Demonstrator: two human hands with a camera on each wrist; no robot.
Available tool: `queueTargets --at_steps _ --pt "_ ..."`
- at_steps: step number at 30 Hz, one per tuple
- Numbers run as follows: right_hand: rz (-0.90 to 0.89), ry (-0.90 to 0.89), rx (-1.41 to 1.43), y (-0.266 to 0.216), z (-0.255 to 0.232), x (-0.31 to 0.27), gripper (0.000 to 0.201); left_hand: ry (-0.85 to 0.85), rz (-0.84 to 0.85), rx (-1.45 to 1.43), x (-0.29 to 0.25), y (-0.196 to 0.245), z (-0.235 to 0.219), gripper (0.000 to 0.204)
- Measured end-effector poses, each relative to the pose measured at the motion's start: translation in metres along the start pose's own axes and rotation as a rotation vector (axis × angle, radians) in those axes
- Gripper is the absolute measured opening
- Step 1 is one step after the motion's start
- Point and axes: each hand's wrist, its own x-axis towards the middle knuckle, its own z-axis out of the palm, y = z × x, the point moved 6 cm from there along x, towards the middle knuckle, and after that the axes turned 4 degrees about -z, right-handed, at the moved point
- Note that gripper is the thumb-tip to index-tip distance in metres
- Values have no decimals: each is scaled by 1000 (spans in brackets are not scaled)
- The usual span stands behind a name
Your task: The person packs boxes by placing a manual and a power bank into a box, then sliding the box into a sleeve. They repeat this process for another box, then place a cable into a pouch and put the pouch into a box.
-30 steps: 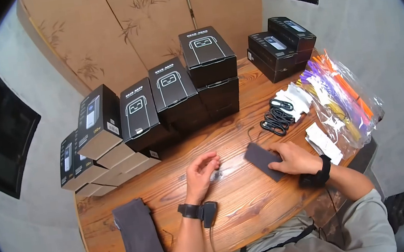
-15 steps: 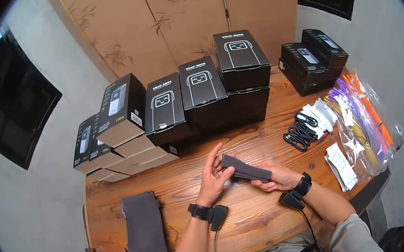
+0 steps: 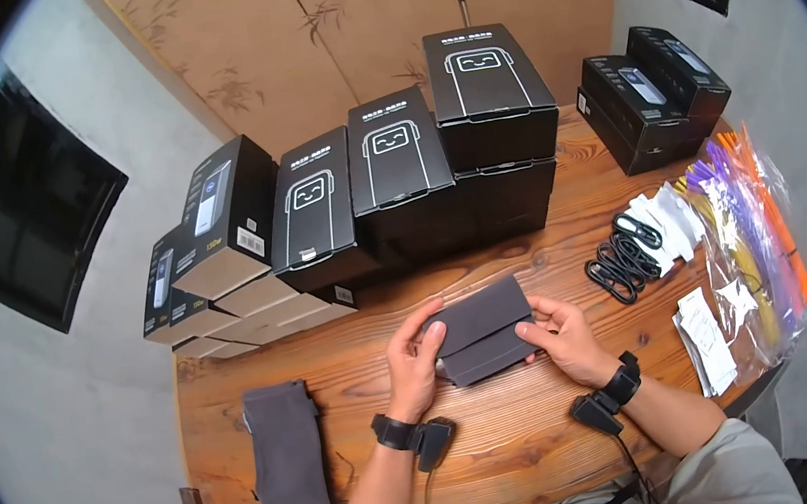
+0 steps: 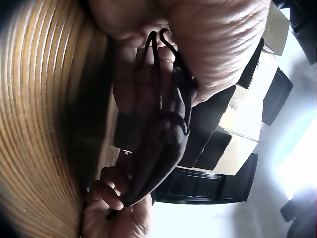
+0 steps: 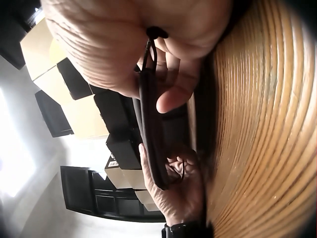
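A dark grey fabric drawstring pouch (image 3: 480,315), folded over with a flap edge across it, is held between both hands above the table's middle. At its left end my left hand (image 3: 411,364) grips it, thumb on top. On the right edge my right hand (image 3: 574,342) pinches it, thumb on the upper face and fingers behind. In the left wrist view the pouch (image 4: 161,148) appears edge-on with thin dark cords looping by the palm. The right wrist view shows the pouch (image 5: 152,124) edge-on too, with a cord loop at the near end.
More grey pouches (image 3: 287,453) lie in a flat pile at left. Black boxes (image 3: 401,151) stand stacked behind the hands, with smaller boxes (image 3: 653,105) at back right. Black cables (image 3: 621,260), white papers (image 3: 705,341) and bagged colourful strips (image 3: 750,240) lie at right.
The pouch was first under my right hand on the table at right, then lifted leftward to my left hand. Now both hands hold it, turned with its broad face up.
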Motion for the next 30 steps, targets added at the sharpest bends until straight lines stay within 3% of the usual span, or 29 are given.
queueTargets --at_steps 4,8,11,15,18,19,22,23,26,30 --pt "-15 7 62 4 -4 3 34 -155 97 66 -9 14 20 58" --pt "-11 22 61 1 -3 1 29 -100 78 121 -3 7 10 52" --pt "-47 25 -19 0 -6 -1 25 -7 -143 72 4 -23 -21 51" --pt "-100 37 44 -6 -7 -1 25 -220 114 131 -3 -1 10 51" --pt "-99 21 15 -2 -8 0 25 -93 274 218 -6 11 25 60" --pt "-119 9 -6 -3 -7 0 25 -41 332 258 -3 8 18 50" --pt "-138 27 -86 -4 -9 0 26 -17 67 191 -2 0 6 38" --pt "-155 34 -98 -4 -9 0 26 -9 81 226 -4 1 8 30" --pt "-224 3 -128 -4 -12 5 27 16 31 176 -9 5 8 30" --pt "-159 -40 34 -10 -7 1 28 -47 29 67 -9 5 6 32"
